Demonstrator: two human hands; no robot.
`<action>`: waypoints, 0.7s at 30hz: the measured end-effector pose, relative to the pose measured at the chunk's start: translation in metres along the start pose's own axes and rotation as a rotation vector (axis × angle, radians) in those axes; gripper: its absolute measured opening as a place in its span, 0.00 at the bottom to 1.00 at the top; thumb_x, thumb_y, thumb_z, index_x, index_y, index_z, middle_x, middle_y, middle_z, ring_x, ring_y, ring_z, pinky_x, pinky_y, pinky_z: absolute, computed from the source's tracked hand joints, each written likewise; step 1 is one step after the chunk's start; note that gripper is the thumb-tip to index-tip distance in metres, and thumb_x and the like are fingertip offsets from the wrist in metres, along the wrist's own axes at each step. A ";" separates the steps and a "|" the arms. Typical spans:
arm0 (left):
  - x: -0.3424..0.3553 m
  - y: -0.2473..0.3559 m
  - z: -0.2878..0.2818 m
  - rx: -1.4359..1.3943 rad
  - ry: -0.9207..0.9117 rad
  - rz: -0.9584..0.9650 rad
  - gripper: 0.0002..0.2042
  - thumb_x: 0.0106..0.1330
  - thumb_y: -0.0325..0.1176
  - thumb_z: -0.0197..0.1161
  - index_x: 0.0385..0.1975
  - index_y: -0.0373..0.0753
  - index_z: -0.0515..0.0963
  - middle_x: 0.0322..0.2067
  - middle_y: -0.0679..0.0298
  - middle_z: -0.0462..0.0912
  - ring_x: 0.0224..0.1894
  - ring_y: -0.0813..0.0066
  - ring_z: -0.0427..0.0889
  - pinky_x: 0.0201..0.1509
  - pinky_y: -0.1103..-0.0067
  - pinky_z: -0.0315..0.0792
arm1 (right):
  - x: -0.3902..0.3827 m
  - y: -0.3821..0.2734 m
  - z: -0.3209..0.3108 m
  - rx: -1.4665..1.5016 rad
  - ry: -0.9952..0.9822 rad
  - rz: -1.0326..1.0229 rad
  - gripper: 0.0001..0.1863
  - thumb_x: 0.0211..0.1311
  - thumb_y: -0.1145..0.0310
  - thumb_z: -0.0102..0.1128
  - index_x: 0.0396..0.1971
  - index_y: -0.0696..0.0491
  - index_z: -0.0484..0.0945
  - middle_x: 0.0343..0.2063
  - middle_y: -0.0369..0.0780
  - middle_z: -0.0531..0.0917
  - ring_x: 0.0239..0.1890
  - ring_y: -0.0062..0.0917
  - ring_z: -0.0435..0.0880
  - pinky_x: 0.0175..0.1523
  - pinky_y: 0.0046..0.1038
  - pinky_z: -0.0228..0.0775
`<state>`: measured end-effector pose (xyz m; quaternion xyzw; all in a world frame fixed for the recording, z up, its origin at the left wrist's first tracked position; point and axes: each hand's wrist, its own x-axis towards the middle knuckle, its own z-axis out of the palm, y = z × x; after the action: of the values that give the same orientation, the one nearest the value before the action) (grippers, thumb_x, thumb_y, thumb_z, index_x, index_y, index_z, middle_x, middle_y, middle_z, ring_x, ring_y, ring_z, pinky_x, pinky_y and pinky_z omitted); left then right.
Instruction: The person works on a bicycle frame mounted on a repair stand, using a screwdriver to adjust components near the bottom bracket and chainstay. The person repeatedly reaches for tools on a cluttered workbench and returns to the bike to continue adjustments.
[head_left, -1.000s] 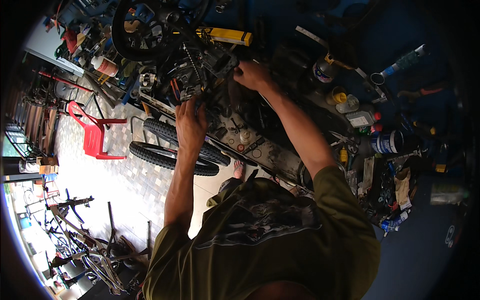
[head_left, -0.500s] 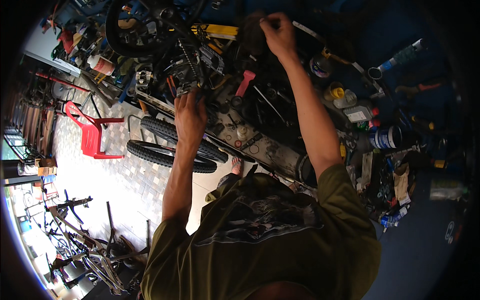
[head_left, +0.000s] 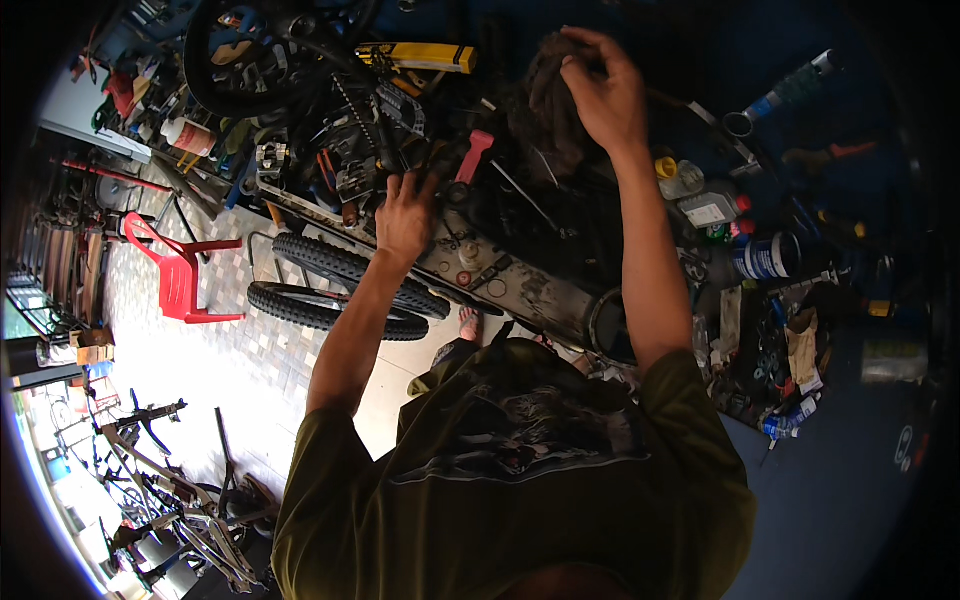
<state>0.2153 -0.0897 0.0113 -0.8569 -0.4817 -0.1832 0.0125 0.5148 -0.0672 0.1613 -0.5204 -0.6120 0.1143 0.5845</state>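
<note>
Nearest us, two knobby tyres (head_left: 340, 285) lean by the bench edge (head_left: 540, 290), out of the way. Above them, our left hand (head_left: 405, 215) rests open, fingers spread, on the cluttered bench, apparently steadying us. A red-handled tool (head_left: 473, 157) lies just beside it. Farthest, our right hand (head_left: 600, 90) is raised and clenched on a dark rag (head_left: 545, 105), bunched for grip.
</note>
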 end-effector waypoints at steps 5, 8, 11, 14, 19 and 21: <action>0.000 -0.015 0.023 0.042 -0.009 -0.030 0.24 0.58 0.28 0.67 0.58 0.48 0.80 0.53 0.56 0.78 0.56 0.52 0.77 0.47 0.65 0.83 | -0.003 -0.004 -0.003 0.151 -0.086 0.086 0.15 0.67 0.68 0.62 0.51 0.57 0.83 0.42 0.40 0.88 0.44 0.21 0.87 0.51 0.24 0.77; 0.014 0.006 0.000 -0.373 0.091 -0.100 0.15 0.62 0.32 0.69 0.49 0.42 0.86 0.44 0.54 0.85 0.48 0.51 0.83 0.46 0.65 0.81 | -0.005 -0.007 -0.002 0.303 -0.096 0.184 0.15 0.69 0.69 0.61 0.52 0.58 0.82 0.43 0.39 0.87 0.44 0.20 0.85 0.51 0.23 0.76; 0.036 0.063 -0.060 -0.872 -0.032 -0.335 0.21 0.66 0.48 0.72 0.42 0.33 0.88 0.32 0.54 0.89 0.34 0.64 0.88 0.42 0.71 0.78 | -0.008 -0.018 -0.002 0.419 -0.073 0.308 0.16 0.69 0.70 0.60 0.53 0.60 0.80 0.43 0.39 0.86 0.44 0.19 0.84 0.51 0.23 0.76; 0.039 0.087 -0.069 -1.105 -0.202 -0.393 0.23 0.67 0.49 0.71 0.41 0.29 0.87 0.30 0.58 0.88 0.31 0.74 0.86 0.34 0.76 0.79 | -0.015 -0.038 0.011 0.458 -0.051 0.365 0.17 0.69 0.70 0.60 0.54 0.61 0.78 0.42 0.39 0.86 0.42 0.17 0.83 0.48 0.21 0.76; 0.032 0.101 -0.054 -1.429 -0.213 -0.481 0.21 0.72 0.45 0.66 0.41 0.27 0.84 0.31 0.56 0.87 0.31 0.73 0.87 0.30 0.76 0.81 | -0.027 -0.047 0.024 0.563 -0.036 0.489 0.15 0.70 0.69 0.59 0.53 0.58 0.78 0.37 0.36 0.84 0.28 0.10 0.76 0.30 0.14 0.66; 0.020 0.096 -0.058 -1.589 -0.163 -0.499 0.20 0.75 0.43 0.62 0.41 0.26 0.83 0.31 0.56 0.87 0.31 0.72 0.87 0.31 0.76 0.82 | -0.029 -0.046 0.027 0.589 0.024 0.490 0.14 0.71 0.69 0.59 0.53 0.54 0.78 0.31 0.31 0.82 0.16 0.06 0.67 0.18 0.13 0.53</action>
<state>0.2872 -0.1364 0.0868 -0.4893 -0.3841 -0.4032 -0.6711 0.4626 -0.0964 0.1707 -0.4626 -0.4034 0.4154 0.6714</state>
